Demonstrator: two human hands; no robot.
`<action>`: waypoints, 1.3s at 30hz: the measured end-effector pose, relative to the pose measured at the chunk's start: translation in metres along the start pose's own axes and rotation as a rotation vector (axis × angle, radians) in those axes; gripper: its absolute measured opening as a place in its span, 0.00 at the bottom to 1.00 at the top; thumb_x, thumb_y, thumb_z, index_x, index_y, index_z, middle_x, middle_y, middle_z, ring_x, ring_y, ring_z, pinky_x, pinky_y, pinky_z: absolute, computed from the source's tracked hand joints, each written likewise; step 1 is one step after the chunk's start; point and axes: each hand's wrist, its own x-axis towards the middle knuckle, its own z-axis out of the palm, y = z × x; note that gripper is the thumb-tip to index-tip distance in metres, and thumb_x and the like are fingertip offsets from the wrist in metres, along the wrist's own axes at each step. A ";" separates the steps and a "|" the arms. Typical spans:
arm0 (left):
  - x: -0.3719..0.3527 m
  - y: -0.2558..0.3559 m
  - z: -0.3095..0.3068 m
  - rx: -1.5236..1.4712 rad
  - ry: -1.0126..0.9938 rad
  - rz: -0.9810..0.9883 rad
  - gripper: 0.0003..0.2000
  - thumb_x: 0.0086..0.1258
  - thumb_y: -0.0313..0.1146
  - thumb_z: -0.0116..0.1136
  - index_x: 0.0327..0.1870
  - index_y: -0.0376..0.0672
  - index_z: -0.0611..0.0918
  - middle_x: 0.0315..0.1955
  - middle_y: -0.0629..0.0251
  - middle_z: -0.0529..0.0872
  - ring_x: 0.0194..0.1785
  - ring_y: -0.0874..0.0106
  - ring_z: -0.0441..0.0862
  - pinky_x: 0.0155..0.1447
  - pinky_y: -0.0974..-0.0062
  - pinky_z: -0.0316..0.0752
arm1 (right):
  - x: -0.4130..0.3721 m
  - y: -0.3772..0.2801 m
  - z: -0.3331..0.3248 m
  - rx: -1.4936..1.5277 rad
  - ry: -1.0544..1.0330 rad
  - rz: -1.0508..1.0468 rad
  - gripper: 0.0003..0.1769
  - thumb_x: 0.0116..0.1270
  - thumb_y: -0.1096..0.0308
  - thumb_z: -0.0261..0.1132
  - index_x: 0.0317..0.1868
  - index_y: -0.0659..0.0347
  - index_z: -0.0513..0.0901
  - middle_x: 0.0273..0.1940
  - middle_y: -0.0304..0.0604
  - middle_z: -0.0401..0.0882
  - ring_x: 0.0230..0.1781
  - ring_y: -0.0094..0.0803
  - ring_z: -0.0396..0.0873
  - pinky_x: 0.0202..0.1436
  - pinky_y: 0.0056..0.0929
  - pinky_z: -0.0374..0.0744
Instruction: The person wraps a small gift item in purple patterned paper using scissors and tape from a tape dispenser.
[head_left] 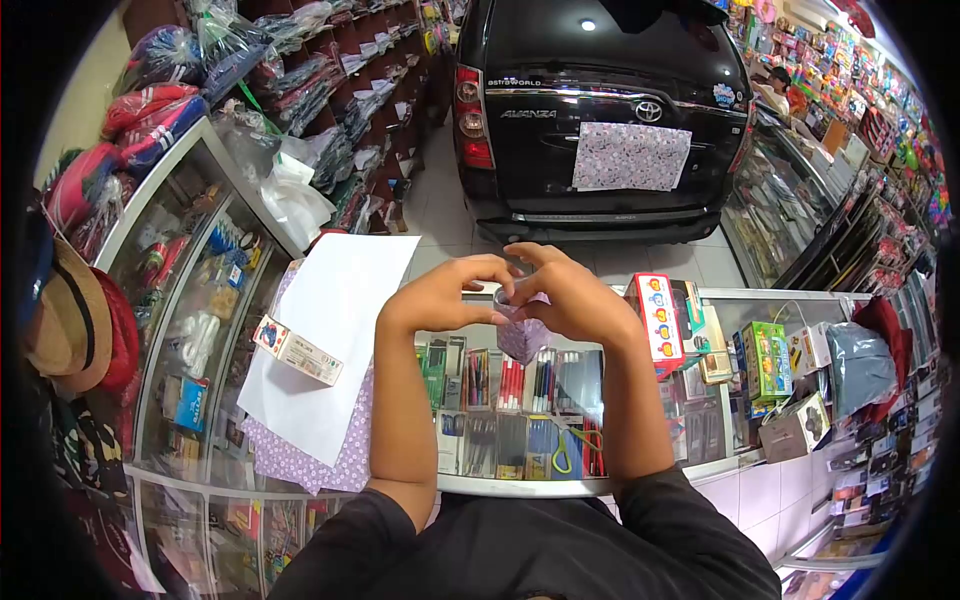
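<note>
I see the small purple-patterned parcel (522, 338) held just above the glass worktop (770, 294), left hand (440, 297) and right hand (578, 297) each with its grip pinched shut on its top. Under the glass the display case (520, 487) holds pens (510, 385) and scissors (562, 455); white paper (330, 340) lies to the left on a purple sheet (300, 462), a black car (600, 110) beyond.

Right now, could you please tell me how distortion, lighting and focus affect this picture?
Head view: strong fisheye bends the glass counter and the shelves, with black vignette at the corners; lighting is bright and even, with one glint on the car rear window; the left hand and right hand, holding the patterned paper, look sharp; the edges turn soft.
</note>
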 end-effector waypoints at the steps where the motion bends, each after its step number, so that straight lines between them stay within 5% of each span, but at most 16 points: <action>1: 0.001 0.002 0.002 0.046 0.011 -0.009 0.16 0.60 0.32 0.79 0.46 0.45 0.84 0.66 0.61 0.80 0.71 0.64 0.76 0.74 0.59 0.71 | 0.000 0.003 0.002 -0.030 0.018 -0.028 0.10 0.55 0.76 0.76 0.39 0.61 0.93 0.69 0.56 0.76 0.68 0.53 0.75 0.69 0.42 0.76; 8: -0.001 0.002 0.000 0.250 0.108 0.099 0.13 0.57 0.35 0.81 0.29 0.40 0.85 0.65 0.57 0.81 0.70 0.57 0.77 0.72 0.62 0.72 | 0.002 0.006 -0.003 -0.187 0.005 -0.079 0.11 0.52 0.75 0.77 0.38 0.58 0.93 0.68 0.54 0.76 0.70 0.53 0.73 0.71 0.44 0.74; 21: -0.003 0.005 0.000 0.250 0.070 0.092 0.15 0.62 0.41 0.78 0.30 0.38 0.87 0.74 0.52 0.73 0.78 0.52 0.68 0.78 0.59 0.66 | 0.006 0.015 -0.010 -0.073 -0.018 -0.174 0.10 0.52 0.73 0.79 0.36 0.60 0.91 0.71 0.54 0.74 0.73 0.55 0.69 0.74 0.46 0.71; 27: -0.010 0.017 0.001 0.119 0.099 -0.031 0.17 0.65 0.37 0.77 0.25 0.37 0.80 0.74 0.52 0.73 0.74 0.57 0.75 0.66 0.63 0.81 | 0.006 0.020 -0.005 0.084 -0.057 -0.121 0.09 0.61 0.70 0.78 0.40 0.61 0.90 0.74 0.59 0.70 0.76 0.56 0.68 0.75 0.46 0.71; 34: -0.009 0.007 -0.005 0.279 0.047 0.075 0.20 0.64 0.38 0.78 0.23 0.36 0.77 0.75 0.52 0.72 0.72 0.57 0.76 0.59 0.67 0.86 | 0.010 0.024 -0.004 0.183 -0.097 -0.078 0.11 0.63 0.65 0.78 0.40 0.61 0.88 0.75 0.60 0.68 0.73 0.59 0.71 0.74 0.47 0.72; 39: -0.013 0.013 0.001 0.182 0.078 -0.068 0.16 0.60 0.39 0.81 0.32 0.36 0.87 0.75 0.51 0.72 0.73 0.58 0.76 0.63 0.66 0.83 | 0.011 0.022 0.000 0.152 -0.093 -0.096 0.10 0.61 0.66 0.78 0.38 0.61 0.88 0.75 0.59 0.68 0.75 0.58 0.69 0.76 0.48 0.70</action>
